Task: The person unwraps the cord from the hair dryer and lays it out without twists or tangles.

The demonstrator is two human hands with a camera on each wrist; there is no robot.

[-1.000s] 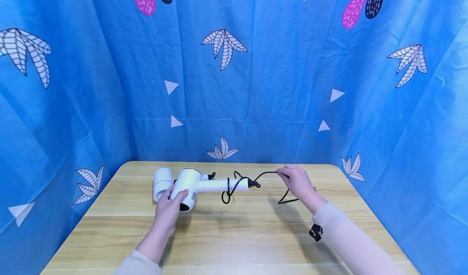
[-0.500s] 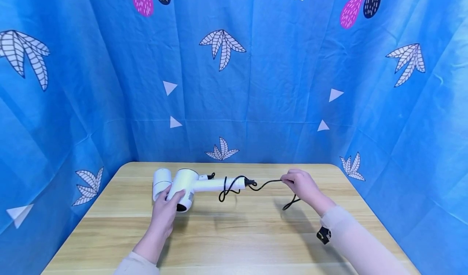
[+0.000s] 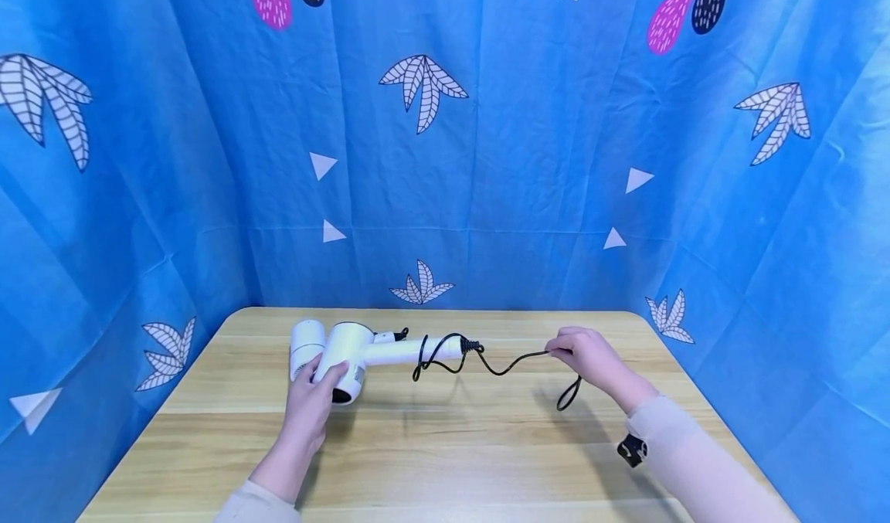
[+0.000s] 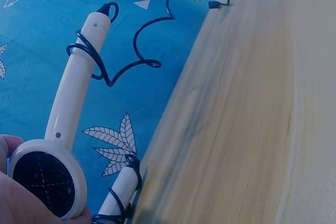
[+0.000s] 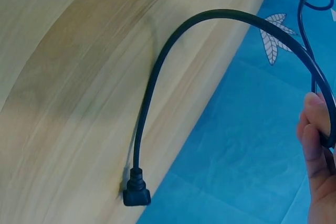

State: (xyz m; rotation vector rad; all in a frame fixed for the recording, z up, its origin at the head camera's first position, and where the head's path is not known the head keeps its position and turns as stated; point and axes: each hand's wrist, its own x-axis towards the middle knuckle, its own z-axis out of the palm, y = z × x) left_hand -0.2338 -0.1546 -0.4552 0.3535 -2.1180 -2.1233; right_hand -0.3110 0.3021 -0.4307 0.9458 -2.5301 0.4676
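Observation:
My left hand (image 3: 306, 407) grips the barrel of a white hair dryer (image 3: 345, 353), raised over the table, with its handle pointing right. A black cord (image 3: 511, 367) loops loosely round the handle (image 4: 79, 82) and runs from its end to my right hand (image 3: 591, 358), which pinches it. Beyond that hand the cord arches down to a black plug (image 5: 137, 192), low over the wood in the right wrist view. Just behind the held dryer sits a second white hair dryer (image 3: 307, 344), partly hidden; cord is wound on its handle (image 4: 123, 187).
The wooden table (image 3: 445, 453) has rounded far corners. Blue patterned cloth (image 3: 445, 160) hangs along its back and both sides, close to the edges.
My right hand has moved right and slightly down, drawing the cord with it. A longer sagging stretch now spans from handle to hand. The left hand and dryer have shifted slightly left.

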